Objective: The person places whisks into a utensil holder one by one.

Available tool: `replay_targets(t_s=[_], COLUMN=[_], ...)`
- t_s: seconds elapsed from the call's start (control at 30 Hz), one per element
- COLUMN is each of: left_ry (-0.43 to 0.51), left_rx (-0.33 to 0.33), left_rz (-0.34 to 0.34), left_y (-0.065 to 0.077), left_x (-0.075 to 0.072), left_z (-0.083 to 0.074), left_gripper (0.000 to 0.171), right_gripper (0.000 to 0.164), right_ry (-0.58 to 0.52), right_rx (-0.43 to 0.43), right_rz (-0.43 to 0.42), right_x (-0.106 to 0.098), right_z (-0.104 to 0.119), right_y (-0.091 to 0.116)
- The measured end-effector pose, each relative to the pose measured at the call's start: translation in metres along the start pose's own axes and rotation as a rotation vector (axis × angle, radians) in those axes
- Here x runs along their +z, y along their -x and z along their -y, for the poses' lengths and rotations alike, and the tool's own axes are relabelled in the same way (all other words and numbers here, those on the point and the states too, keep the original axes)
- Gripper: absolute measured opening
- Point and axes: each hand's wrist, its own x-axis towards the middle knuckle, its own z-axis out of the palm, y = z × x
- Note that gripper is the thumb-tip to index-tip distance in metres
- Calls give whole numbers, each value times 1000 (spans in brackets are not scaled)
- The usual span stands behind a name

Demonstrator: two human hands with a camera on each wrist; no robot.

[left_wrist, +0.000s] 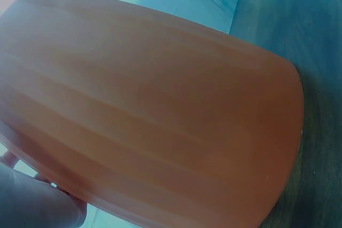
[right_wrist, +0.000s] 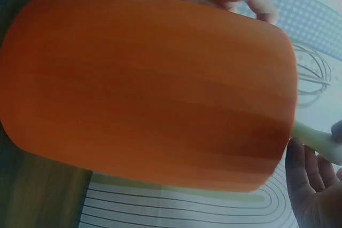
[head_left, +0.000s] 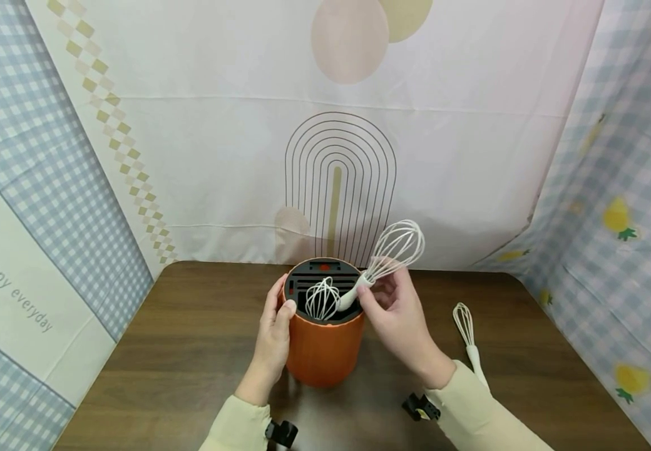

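An orange utensil holder with a black slotted top stands upright on the table. My left hand grips its left side, thumb at the rim; in the right wrist view those fingers lie along its wall. The right hand pinches a large white whisk at the upper handle. Its wires tilt up and to the right, and the handle's lower end reaches into the front opening of the top. A smaller white whisk stands in that opening, wires up, its handle hidden inside.
A third white whisk lies on the brown wooden table at the right, its handle end partly hidden by the right sleeve. A patterned cloth hangs behind the table, and checked cloths flank both sides.
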Motion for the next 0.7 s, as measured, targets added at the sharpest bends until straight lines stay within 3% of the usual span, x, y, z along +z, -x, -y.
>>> replay_targets(t_s=[0.33,0.7], left_ry=[-5,-16], left_rx=[1,-4], left_rz=[-4,2], left_y=[0,0], left_x=[0,-2], left_z=[0,1], left_gripper=[50,51], right_gripper=[46,51], right_ry=[95,51], right_rx=[61,81], right_rz=[31,54], right_x=[10,6], right_z=[22,-16], right_y=[-1,-2])
